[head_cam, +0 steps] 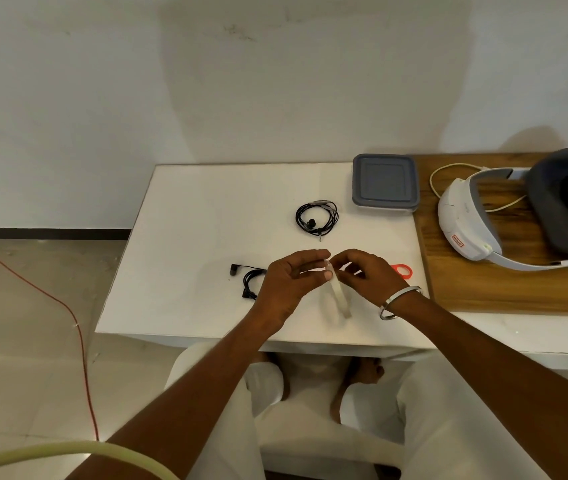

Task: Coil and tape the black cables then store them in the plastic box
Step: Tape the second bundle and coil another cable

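Both hands' fingers [327, 274] pinch clear tape roll [341, 299] — blurred; loose cable [249, 280] partly hidden behind left hand [289, 285].

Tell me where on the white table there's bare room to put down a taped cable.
The white table is bare across its whole left half, left of the coiled cable and behind the loose cable. There is also a bare strip behind the coiled cable, left of the plastic box. It is crowded near both hands, around the tape roll and orange ring.

White headset [466, 216] on wooden board [483, 289]
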The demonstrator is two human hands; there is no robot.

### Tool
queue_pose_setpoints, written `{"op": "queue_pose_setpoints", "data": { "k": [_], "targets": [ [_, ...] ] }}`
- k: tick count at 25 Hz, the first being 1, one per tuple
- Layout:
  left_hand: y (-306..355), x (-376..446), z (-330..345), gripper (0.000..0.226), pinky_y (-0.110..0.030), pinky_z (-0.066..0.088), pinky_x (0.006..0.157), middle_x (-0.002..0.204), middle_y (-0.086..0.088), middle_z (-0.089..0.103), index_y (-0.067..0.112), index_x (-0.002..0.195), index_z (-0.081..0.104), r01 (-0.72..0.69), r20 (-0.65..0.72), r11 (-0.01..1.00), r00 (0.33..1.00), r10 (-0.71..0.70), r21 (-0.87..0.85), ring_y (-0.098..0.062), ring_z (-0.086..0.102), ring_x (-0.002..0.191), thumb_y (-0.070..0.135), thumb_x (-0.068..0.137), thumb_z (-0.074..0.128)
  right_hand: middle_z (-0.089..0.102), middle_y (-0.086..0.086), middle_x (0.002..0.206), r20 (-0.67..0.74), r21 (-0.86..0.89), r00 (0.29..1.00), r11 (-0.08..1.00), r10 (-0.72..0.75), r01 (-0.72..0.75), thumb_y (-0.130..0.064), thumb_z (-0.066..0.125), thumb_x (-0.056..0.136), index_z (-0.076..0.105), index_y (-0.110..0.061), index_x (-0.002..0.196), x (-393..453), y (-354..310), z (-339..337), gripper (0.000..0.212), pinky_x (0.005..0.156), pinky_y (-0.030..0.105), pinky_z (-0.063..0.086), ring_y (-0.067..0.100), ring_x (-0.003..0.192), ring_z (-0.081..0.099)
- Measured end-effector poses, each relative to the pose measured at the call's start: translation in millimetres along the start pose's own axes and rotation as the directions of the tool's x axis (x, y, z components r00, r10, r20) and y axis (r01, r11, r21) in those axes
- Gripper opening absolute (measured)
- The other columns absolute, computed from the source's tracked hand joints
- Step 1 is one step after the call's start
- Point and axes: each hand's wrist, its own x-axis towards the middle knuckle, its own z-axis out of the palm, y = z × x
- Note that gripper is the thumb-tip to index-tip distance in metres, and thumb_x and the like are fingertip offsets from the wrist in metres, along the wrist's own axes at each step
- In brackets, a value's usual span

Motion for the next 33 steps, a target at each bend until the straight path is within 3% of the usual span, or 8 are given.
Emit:
{"op": "queue_pose_setpoints", "data": {
  "k": [6,9,11,14,18,23,28,33],
  "targets": [
    [0,0,2,0.047,-0.019,0.054,0.083,0.112,0.006,0.069,0.021,0.12,0.063,0.005,0.064,1.0,0.998,-0.005,0.012,-0.005,0.065,0.105,0.001,0.078,0.074,0.061,-0.001,0.091,-0.049,0.085,0.997,0.995,0.06,-0.056,-0.004,0.058,0.088,0.057,-0.015,0.099,3,-7,1,0.016,0.07,0.016,0.047,0.013,0.075,0.061],
    [-1,-1,3,0.049,-0.021,0.051,0.093,0.116,0.012,0.066,0.032,0.115,0.062,-0.004,0.06,0.999,0.998,0.002,0.041,-0.005,0.062,0.11,0.004,0.078,0.075,0.063,0.0,0.094,-0.017,0.143,0.998,0.988,0.057,-0.054,-0.002,0.054,0.089,0.055,-0.018,0.101,3,-9,0,0.02,0.078,0.021,0.051,0.008,0.078,0.063],
    [-1,-1,2,0.049,-0.02,0.05,0.094,0.116,0.015,0.065,0.032,0.114,0.062,-0.012,0.06,0.999,0.998,0.01,0.036,-0.003,0.062,0.111,0.002,0.077,0.075,0.065,0.002,0.103,0.009,0.272,0.996,0.958,0.09,-0.089,-0.005,0.051,0.092,0.056,-0.019,0.106,3,-8,0,0.02,0.086,0.027,0.05,0.012,0.088,0.065],
    [1,1,-3,0.049,-0.017,0.053,0.083,0.115,0.008,0.067,0.022,0.118,0.063,-0.017,0.031,1.0,0.999,0.016,0.01,-0.003,0.063,0.109,-0.001,0.076,0.075,0.059,0.005,0.12,0.136,0.602,0.981,0.774,0.141,-0.195,-0.016,0.052,0.094,0.053,-0.018,0.119,0,-9,4,0.026,0.088,0.03,0.053,0.02,0.102,0.065],
    [3,4,-9,0.051,-0.016,0.053,0.077,0.12,0.001,0.066,0.014,0.122,0.062,-0.012,0.0,1.0,1.0,0.012,0.02,-0.006,0.062,0.111,0.0,0.074,0.077,0.057,0.001,0.122,0.167,0.483,0.972,0.845,0.166,-0.227,-0.027,0.059,0.09,0.052,-0.017,0.126,-2,-12,6,0.039,0.074,0.016,0.055,0.012,0.098,0.064],
    [3,6,-16,0.047,-0.016,0.052,0.081,0.121,0.007,0.066,0.024,0.119,0.063,0.003,0.002,0.999,1.0,-0.003,0.039,-0.005,0.061,0.112,0.005,0.078,0.075,0.07,0.014,0.103,0.317,0.557,0.936,0.768,0.155,-0.315,-0.02,0.054,0.092,0.062,-0.012,0.104,-5,-13,3,0.017,0.085,0.034,0.056,0.027,0.091,0.07],
    [3,9,-20,0.033,-0.023,0.047,0.096,0.118,0.005,0.069,0.024,0.119,0.065,-0.01,-0.063,0.998,0.998,0.014,0.068,-0.005,0.065,0.108,0.009,0.09,0.063,0.071,0.002,0.094,0.32,0.421,0.946,0.887,0.048,-0.187,-0.011,0.053,0.092,0.061,-0.01,0.1,-4,-11,0,0.011,0.08,0.021,0.055,0.013,0.085,0.07],
    [11,12,-25,0.036,-0.01,0.049,0.079,0.121,0.001,0.068,0.019,0.126,0.06,-0.019,-0.056,0.998,0.998,0.022,0.053,-0.004,0.065,0.108,0.008,0.092,0.06,0.069,-0.008,0.092,0.314,0.322,0.949,0.94,0.005,-0.111,-0.01,0.057,0.09,0.062,-0.016,0.093,-7,-9,0,0.009,0.081,0.015,0.051,0.007,0.086,0.066]
  ]
}}
